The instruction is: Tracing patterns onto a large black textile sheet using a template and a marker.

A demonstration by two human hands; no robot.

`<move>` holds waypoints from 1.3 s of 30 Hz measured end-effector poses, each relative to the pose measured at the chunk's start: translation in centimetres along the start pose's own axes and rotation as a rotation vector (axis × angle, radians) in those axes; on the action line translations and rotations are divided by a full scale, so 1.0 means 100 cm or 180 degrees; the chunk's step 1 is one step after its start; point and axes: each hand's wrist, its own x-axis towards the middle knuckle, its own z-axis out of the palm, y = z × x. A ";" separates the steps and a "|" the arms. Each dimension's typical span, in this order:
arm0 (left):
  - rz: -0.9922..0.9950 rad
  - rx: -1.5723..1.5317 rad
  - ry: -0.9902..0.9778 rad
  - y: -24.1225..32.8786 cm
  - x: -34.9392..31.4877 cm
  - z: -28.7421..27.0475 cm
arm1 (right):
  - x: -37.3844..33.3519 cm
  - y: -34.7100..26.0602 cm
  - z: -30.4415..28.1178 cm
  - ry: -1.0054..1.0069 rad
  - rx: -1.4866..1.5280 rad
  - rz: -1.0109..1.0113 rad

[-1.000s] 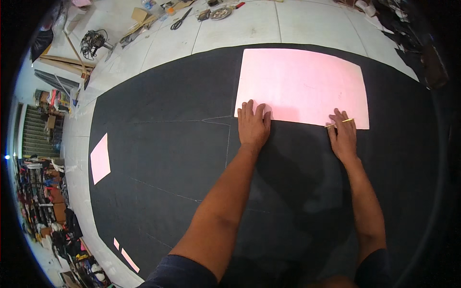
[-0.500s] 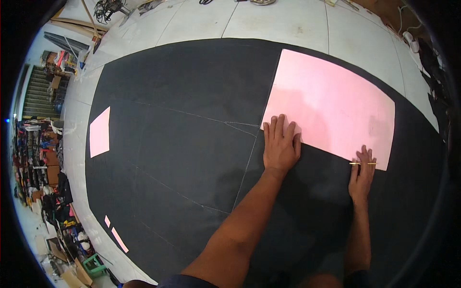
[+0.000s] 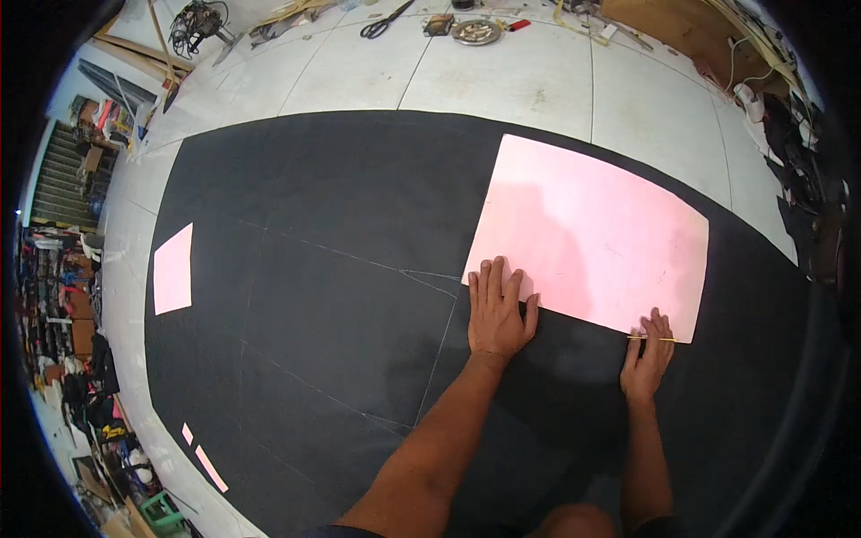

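Note:
A large pink pattern sheet (image 3: 601,233), like card, lies flat on a broad black sheet of material (image 3: 332,179). My left hand (image 3: 500,316) lies at the sheet's near left corner, fingers stretched out and pressing on the edge. Along the near edge, toward the right corner, my right hand (image 3: 649,359) touches the sheet with its fingertips. It holds a thin yellow pen-like stick (image 3: 670,340) crosswise between its fingers. Thin pale lines run over the black material, left of the pink sheet.
Smaller pink pieces lie at the left: a four-sided one (image 3: 174,271) and two narrow strips (image 3: 211,468). On the white tiled floor (image 3: 502,85) beyond are scissors (image 3: 387,20), a round metal dish (image 3: 476,32) and a fan (image 3: 199,27). Clutter and a green stool (image 3: 161,513) line the left.
The whole view has shifted, so everything appears lower and a little to the left, and the scissors now show fully. Both hands keep their places on the pink sheet.

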 end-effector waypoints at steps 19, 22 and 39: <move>0.0313 0.0252 -0.0005 0.004 0.003 0.008 | -0.010 0.007 -0.015 0.0664 0.0441 -0.1174; 0.0297 0.0230 -0.0039 0.001 0.004 0.006 | -0.012 0.004 -0.012 0.0636 0.0518 -0.1384; 0.0355 0.0182 0.0028 0.004 0.004 0.007 | -0.030 -0.023 -0.006 0.0431 0.0429 -0.0241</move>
